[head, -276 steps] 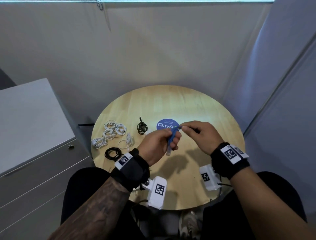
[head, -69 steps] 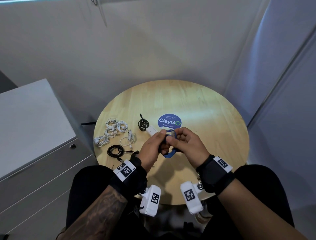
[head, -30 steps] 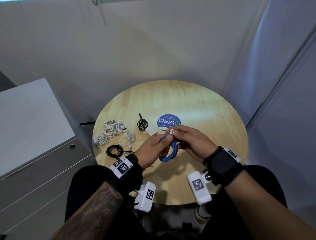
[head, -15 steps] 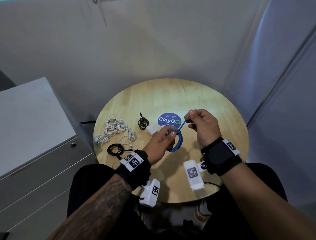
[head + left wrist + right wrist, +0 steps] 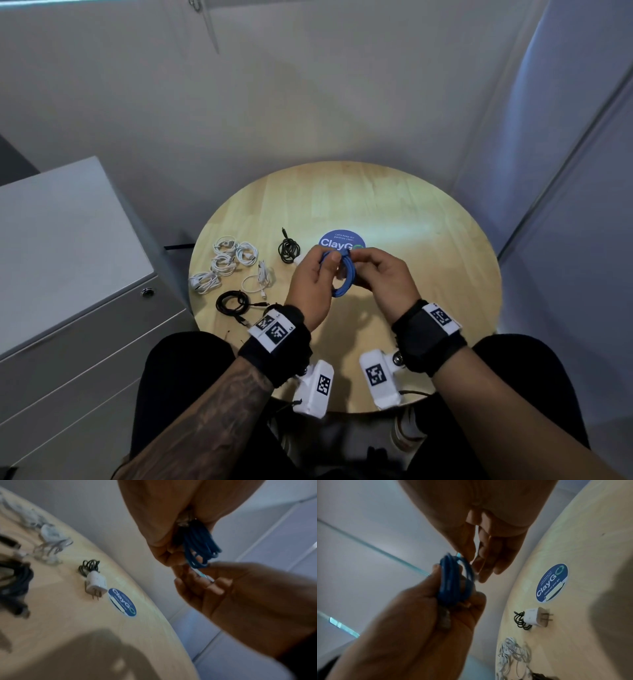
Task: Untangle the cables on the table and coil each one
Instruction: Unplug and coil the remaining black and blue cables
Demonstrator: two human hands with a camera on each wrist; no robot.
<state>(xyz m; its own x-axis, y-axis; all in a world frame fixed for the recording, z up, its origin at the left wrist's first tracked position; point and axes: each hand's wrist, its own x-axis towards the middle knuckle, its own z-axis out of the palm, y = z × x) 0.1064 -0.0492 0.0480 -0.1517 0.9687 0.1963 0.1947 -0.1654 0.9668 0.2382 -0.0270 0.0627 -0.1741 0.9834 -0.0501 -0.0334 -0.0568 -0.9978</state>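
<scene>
A blue cable (image 5: 344,279) wound into a small coil hangs between both hands above the middle of the round wooden table (image 5: 428,274). My left hand (image 5: 320,270) grips one side of the coil, thumb on top; in the left wrist view the blue cable (image 5: 200,545) hangs from its curled fingers. My right hand (image 5: 363,270) pinches the cable's free end beside the coil; the pale plug (image 5: 203,575) lies between its fingertips. The right wrist view shows the blue cable (image 5: 453,580) in the left hand (image 5: 447,601), with the right hand (image 5: 481,566) touching its loops.
Several coiled white cables (image 5: 229,262) lie at the table's left. A small black coil (image 5: 289,248) with a white charger (image 5: 96,583) sits near the blue round sticker (image 5: 342,241). A larger black coil (image 5: 233,303) lies near the front left edge. A grey cabinet (image 5: 68,257) stands left.
Half a second ago my right hand held the cable end raised up and to the right. It has come back down to the coil, and both hands now meet around it.
</scene>
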